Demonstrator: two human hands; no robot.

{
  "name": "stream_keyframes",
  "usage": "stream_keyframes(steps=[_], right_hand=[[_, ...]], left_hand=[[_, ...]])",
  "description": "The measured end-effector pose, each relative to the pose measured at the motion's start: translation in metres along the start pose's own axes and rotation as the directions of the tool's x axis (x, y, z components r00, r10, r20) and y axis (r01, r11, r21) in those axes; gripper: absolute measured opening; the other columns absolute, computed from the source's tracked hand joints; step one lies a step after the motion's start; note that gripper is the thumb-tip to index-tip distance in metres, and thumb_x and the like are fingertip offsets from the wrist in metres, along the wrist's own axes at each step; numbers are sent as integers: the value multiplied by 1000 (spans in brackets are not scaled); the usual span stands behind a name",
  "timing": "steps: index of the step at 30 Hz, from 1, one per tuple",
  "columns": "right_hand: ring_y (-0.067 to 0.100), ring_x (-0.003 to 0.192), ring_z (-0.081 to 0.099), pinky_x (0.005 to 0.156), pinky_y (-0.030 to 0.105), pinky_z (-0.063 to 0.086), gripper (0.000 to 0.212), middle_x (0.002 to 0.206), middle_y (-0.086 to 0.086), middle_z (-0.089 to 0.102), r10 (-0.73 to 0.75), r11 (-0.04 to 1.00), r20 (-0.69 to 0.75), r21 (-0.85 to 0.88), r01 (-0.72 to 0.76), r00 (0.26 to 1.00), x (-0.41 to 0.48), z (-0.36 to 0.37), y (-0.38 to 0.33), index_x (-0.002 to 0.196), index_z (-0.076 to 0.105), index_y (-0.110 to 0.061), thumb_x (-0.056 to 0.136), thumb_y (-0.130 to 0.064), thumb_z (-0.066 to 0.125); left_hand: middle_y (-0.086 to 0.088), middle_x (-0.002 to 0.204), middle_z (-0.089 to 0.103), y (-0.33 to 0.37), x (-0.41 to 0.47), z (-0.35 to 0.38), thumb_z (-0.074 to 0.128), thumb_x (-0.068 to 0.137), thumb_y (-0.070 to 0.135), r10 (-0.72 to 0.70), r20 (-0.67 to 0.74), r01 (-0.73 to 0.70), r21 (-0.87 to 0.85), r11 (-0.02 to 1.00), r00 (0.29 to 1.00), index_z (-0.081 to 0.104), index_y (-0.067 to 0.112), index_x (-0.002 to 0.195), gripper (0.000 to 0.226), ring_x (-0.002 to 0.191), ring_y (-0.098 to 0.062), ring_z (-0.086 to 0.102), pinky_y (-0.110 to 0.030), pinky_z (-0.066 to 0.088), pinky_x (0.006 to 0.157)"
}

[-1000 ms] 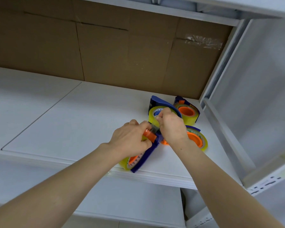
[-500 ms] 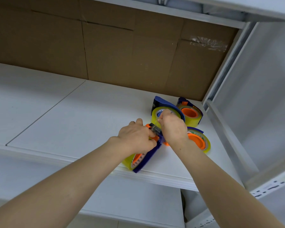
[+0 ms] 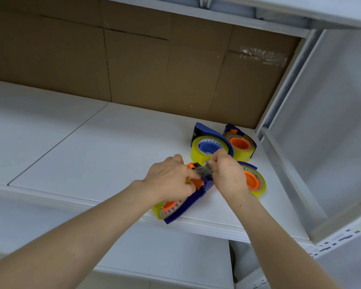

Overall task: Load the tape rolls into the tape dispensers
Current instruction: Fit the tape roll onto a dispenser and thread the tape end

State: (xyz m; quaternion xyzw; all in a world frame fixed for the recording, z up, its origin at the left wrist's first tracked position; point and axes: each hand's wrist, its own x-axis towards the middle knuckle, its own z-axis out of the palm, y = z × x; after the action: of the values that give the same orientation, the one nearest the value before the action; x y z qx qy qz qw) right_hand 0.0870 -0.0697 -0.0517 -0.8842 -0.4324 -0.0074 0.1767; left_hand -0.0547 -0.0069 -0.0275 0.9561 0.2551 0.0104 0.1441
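A blue tape dispenser [image 3: 186, 207] with a yellow tape roll [image 3: 161, 209] on an orange hub lies at the front edge of the white shelf [image 3: 113, 155]. My left hand [image 3: 171, 180] presses down on its front end by the orange roller. My right hand [image 3: 227, 174] pinches the clear tape end at the dispenser's cutter. Behind stand a dispenser with a blue hub [image 3: 208, 142] and one with an orange hub [image 3: 241, 144]. A third loaded dispenser [image 3: 255, 180] lies to the right, partly hidden by my right hand.
Brown cardboard [image 3: 154, 65] lines the back of the shelf. A white metal upright [image 3: 279, 90] and side panel close off the right. A seam runs across the shelf at the left. A lower shelf [image 3: 165, 257] shows beneath.
Both hands stayed on the front dispenser. The right hand's fingers shifted slightly, pulling the tape end across the cutter. The camera tilted a little.
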Motion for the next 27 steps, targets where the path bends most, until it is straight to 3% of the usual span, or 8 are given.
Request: stream_keyframes(steps=[3, 7, 10, 15, 21, 27], right_hand=[[23, 77, 63, 54, 29, 44, 19, 88, 6, 64, 25, 999, 6, -22, -25, 1000, -3, -1, 2, 114, 44, -12, 96, -16, 48], [22, 76, 62, 58, 31, 47, 16, 88, 3, 63, 30, 999, 29, -36, -29, 999, -8, -1, 4, 112, 41, -17, 97, -22, 45], [21, 75, 59, 56, 30, 44, 16, 87, 3, 61, 16, 1000, 31, -17, -15, 999, -13, -2, 7, 112, 40, -17, 98, -22, 43], [21, 77, 60, 60, 33, 48, 15, 85, 1, 58, 12, 1000, 12, 26, -13, 1000, -14, -8, 5, 110, 41, -17, 99, -27, 39], [21, 78, 58, 63, 34, 50, 15, 89, 1, 60, 22, 995, -39, 97, -18, 999, -13, -13, 7, 109, 45, -16, 99, -26, 41], [23, 78, 63, 67, 40, 57, 14, 87, 4, 64, 56, 990, -109, 133, -41, 992, -10, -18, 11, 104, 47, -15, 99, -26, 41]], left_hand=[[4, 124, 46, -11, -6, 0, 48, 87, 34, -2, -44, -2, -84, 996, 999, 50, 50, 124, 40, 115, -16, 46, -26, 39, 79], [4, 138, 45, -12, -9, 2, 57, 85, 41, -105, -60, 96, -141, 985, 993, 33, 28, 139, 61, 119, -17, 49, -29, 44, 85], [-1, 134, 46, -12, -11, 4, 57, 84, 39, -163, -75, 161, -22, 987, 984, 35, 21, 139, 62, 116, -22, 52, -31, 45, 83], [2, 127, 54, -15, -16, 5, 60, 81, 35, -168, -119, 168, -13, 986, 979, 36, 27, 137, 61, 110, -21, 55, -28, 41, 73], [6, 130, 51, -20, -20, 0, 67, 70, 56, -150, -73, 133, -201, 970, 986, 38, 30, 136, 76, 113, -16, 53, -30, 49, 85], [5, 132, 52, -26, -23, 3, 64, 76, 56, -68, -188, 50, -101, 994, 980, 39, 29, 137, 71, 113, -16, 53, -28, 47, 87]])
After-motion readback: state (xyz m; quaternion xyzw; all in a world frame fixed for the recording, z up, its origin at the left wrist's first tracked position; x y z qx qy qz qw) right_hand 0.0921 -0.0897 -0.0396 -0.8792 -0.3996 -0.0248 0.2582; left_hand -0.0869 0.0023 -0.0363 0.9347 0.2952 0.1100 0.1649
